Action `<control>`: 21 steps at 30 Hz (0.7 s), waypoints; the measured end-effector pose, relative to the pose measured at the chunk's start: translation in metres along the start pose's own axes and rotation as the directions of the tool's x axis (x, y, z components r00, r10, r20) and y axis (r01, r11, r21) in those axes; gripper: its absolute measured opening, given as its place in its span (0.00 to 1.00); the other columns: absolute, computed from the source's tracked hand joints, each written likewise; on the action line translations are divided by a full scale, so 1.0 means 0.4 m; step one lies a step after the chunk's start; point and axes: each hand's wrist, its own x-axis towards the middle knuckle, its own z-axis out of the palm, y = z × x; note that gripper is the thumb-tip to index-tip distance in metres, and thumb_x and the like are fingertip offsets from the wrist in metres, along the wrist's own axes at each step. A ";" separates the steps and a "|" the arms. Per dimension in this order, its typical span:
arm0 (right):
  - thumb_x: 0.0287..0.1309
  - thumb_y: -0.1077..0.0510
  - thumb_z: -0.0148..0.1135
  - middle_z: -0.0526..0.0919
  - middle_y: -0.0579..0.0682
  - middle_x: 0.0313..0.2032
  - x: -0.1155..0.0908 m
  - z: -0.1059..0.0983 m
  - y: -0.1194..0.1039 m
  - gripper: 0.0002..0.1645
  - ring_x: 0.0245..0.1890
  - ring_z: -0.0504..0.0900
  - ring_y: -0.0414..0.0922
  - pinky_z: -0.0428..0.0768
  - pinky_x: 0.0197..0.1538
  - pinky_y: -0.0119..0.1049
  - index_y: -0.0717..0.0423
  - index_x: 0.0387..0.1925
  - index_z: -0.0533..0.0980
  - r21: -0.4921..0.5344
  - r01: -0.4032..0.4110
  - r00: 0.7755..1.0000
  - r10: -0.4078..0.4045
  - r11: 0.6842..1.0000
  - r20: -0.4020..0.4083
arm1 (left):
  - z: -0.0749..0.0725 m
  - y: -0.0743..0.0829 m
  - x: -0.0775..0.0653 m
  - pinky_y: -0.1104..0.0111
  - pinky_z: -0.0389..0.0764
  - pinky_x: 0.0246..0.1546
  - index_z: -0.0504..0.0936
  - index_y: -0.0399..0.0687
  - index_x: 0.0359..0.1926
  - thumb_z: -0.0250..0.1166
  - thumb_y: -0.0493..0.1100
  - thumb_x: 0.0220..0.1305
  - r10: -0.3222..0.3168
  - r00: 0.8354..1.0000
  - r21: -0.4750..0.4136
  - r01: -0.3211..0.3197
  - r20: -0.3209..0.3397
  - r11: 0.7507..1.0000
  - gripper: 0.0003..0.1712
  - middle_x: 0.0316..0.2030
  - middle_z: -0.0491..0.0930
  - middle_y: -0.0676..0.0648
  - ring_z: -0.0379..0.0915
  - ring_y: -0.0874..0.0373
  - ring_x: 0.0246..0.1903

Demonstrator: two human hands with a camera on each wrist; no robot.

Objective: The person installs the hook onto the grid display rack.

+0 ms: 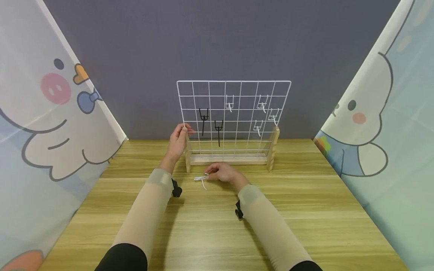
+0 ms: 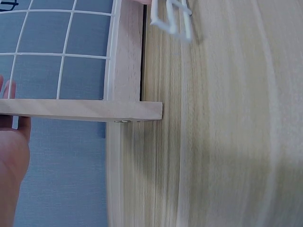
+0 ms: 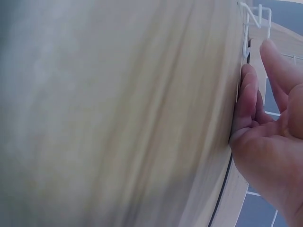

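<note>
A white wire grid panel stands upright in a wooden stand. My left hand grips the stand's left post near its top, fingers reaching past it to the grid side. Low in front of the stand, my right hand pinches a white wire hook between thumb and fingers. In the right wrist view the same hook juts beyond the thumb tip. Two black hooks hang on the grid's left half. Several white hooks hang from its middle to the right side.
The stand rests near the back edge of a wood-grain table, with a dark grey wall behind it. Cartoon-printed curtains border the table, one on the left and one on the right.
</note>
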 end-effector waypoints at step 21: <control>0.75 0.59 0.67 0.90 0.48 0.57 0.004 -0.020 -0.004 0.14 0.55 0.82 0.39 0.79 0.64 0.37 0.51 0.57 0.89 -0.160 0.062 0.988 -0.038 0.985 0.147 | -0.002 -0.002 -0.001 0.48 0.77 0.77 0.69 0.22 0.61 0.44 0.38 0.88 -0.032 0.999 -0.021 0.032 0.022 0.999 0.19 0.59 0.75 0.20 0.84 0.50 0.55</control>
